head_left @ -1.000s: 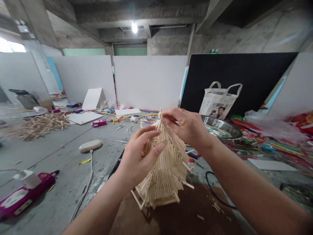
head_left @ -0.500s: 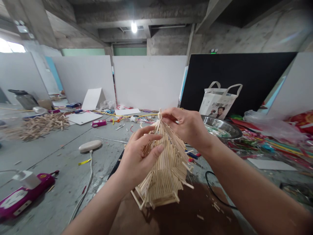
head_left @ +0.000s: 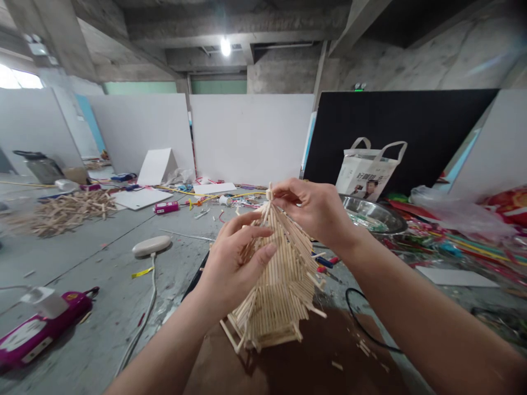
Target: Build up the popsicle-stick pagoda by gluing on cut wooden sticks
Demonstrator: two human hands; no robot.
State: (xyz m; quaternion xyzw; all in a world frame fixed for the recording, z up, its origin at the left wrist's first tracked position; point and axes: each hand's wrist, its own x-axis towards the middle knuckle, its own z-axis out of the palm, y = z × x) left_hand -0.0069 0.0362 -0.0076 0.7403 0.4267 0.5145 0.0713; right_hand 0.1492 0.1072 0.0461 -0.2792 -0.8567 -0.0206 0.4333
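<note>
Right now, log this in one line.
left hand: open, at stick model | right hand: fingertips at peak, grip unclear | model: on brown board | metal bowl: beyond right wrist

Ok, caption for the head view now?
Left hand and right hand at a stick model, beside a metal bowl.

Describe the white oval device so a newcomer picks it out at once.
Find the peaked stick model at the picture's centre. On the grey surface to its left, out past the left hand, lies the device. Unlike the magenta power strip nearer the camera, it is a smooth white oval trailing a pale cable.
</note>
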